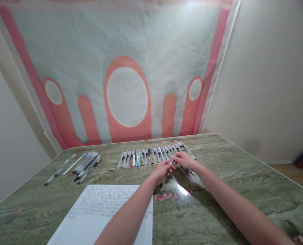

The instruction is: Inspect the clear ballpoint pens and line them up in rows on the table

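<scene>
My left hand (pixel 164 170) is closed around a pen (pixel 162 184), whose dark end sticks out below the fingers. Right beside it, my right hand (pixel 183 160) pinches with its fingertips close to the left ones; what lies between them is too small to make out. Behind both hands runs a long row of pens and clear caps (pixel 143 157), laid side by side, mostly grey and clear, with a few pink and turquoise ones. Under my right wrist lie more pens (pixel 189 170), partly hidden by the arm.
At the left lies a bunch of pens (pixel 86 166), with a few loose ones further left. A sheet of handwritten paper (pixel 75 226) lies under my left forearm. The wood-patterned table (pixel 218 200) ends at a wall hanging (pixel 161 51) behind.
</scene>
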A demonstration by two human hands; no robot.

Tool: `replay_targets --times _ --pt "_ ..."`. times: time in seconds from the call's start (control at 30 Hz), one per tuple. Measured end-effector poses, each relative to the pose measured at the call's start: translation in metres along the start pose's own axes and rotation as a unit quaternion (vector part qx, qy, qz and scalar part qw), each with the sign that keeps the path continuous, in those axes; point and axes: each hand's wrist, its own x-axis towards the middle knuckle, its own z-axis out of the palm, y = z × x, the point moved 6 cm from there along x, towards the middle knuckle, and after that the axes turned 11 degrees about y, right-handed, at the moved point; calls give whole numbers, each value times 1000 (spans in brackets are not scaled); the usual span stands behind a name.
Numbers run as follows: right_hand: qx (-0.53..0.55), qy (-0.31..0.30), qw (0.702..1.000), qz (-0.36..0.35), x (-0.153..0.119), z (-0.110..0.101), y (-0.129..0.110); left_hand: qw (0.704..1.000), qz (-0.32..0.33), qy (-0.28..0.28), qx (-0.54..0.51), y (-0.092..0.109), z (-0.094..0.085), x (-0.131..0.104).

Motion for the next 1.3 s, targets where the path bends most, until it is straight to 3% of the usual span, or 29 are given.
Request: replay_targets --times 0.6,0.77,0.97,1.3 --pt "-28 22 999 -8 -1 4 -2 1000 -9 4 -1 -1 -1 3" --pt "-54 65 996 -3 6 -12 8 1000 -23 0 -8 -2 -1 2" --pt "-155 -22 985 -76 3 -14 9 997 -35 45 -49 -3 -9 6" --pt "-238 -46 960 -143 -4 -4 2 997 -28 44 -53 -3 -9 7"
